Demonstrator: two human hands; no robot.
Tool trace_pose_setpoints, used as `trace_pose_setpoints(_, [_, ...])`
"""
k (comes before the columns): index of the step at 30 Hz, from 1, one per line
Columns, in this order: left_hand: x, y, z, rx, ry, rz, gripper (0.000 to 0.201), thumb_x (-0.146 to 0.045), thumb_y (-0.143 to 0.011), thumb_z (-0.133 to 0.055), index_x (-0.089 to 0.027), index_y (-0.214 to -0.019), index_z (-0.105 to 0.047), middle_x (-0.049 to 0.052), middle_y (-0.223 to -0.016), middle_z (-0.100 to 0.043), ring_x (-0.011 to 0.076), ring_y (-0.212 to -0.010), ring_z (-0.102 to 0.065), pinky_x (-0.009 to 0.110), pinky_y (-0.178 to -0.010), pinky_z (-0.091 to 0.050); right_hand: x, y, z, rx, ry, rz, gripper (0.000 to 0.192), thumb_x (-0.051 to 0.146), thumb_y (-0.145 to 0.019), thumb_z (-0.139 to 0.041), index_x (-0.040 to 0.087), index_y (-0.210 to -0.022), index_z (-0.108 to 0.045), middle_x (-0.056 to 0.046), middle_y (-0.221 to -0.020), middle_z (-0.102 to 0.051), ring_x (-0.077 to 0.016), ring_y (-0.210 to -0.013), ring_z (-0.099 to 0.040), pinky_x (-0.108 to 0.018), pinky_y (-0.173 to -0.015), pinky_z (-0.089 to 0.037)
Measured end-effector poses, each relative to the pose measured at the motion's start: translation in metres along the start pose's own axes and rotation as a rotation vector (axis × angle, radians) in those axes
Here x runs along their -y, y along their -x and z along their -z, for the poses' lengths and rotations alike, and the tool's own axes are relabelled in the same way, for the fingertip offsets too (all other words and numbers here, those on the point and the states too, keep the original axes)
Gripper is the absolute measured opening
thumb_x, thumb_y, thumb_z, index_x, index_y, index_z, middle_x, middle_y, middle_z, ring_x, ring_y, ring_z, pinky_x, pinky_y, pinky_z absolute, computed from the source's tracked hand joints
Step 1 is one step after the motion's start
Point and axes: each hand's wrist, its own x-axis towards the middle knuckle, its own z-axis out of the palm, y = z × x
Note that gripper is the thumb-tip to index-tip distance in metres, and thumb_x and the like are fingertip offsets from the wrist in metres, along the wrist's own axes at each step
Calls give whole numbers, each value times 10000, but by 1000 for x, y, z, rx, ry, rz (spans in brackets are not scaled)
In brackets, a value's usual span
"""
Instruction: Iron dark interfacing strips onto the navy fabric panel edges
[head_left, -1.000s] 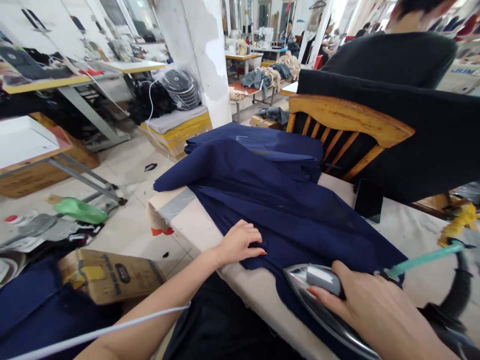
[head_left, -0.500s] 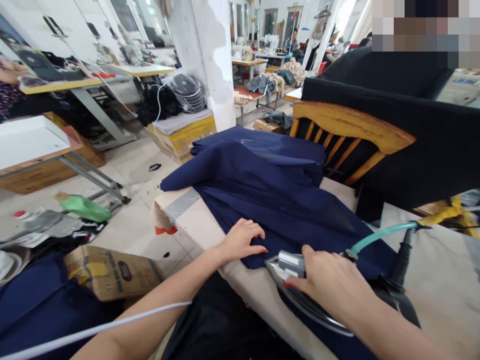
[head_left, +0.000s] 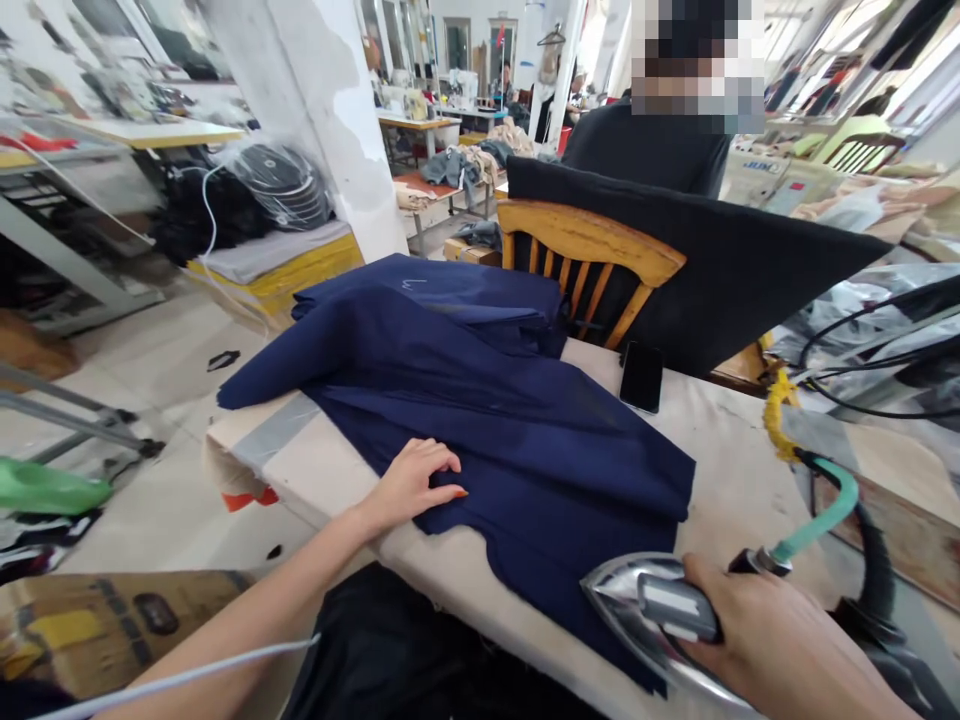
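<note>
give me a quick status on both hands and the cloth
Left hand flat on navy cloth. Right hand grips iron at cloth's near edge. Phone lies clear beyond.

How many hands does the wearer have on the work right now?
2. The left hand presses flat on the navy fabric near its front edge; the right hand grips the iron at the cloth's lower right corner. No other hands show.
</note>
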Motion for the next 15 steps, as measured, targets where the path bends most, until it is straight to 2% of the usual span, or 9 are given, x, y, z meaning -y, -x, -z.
trace_pose_setpoints(5, [1, -2, -2, 7, -17, -5, 278, -478, -851, -581, -201, -879, -577, -9, -799, -573, 157, -785, -509, 291, -794, -334, 1, -3, 0, -50, 12, 9, 127, 368, -589, -524, 299, -686, -479, 4, -519, -606, -304, -492, -606, -376, -422, -384])
trace_pose_setpoints(10, [1, -2, 1, 26, -54, 9, 277, -472, -854, -580, -205, -925, -586, -2, -816, -582, 162, -799, -511, 291, -795, -339, 0, -4, -1, -59, 44, 34, 127, 369, -587, -506, 291, -687, -494, 7, -515, -609, -289, -477, -603, -343, -418, -333])
trace_pose_setpoints(13, [-15, -2, 6, -6, -143, -30, 234, -404, -867, -583, -207, -993, -593, 17, -892, -602, 181, -866, -515, 335, -862, -321, 3, -5, 3, -44, 86, 4, 108, 387, -641, -515, 291, -691, -504, -4, -532, -618, -279, -497, -608, -327, -436, -302])
trace_pose_setpoints(15, [-37, -6, 5, -42, -204, -91, 195, -333, -886, -567, -216, -1039, -596, 29, -971, -611, 195, -932, -510, 381, -929, -282, 5, -5, 4, -35, 95, -10, 100, 391, -701, -506, 291, -707, -503, -8, -559, -630, -285, -522, -617, -324, -454, -287])
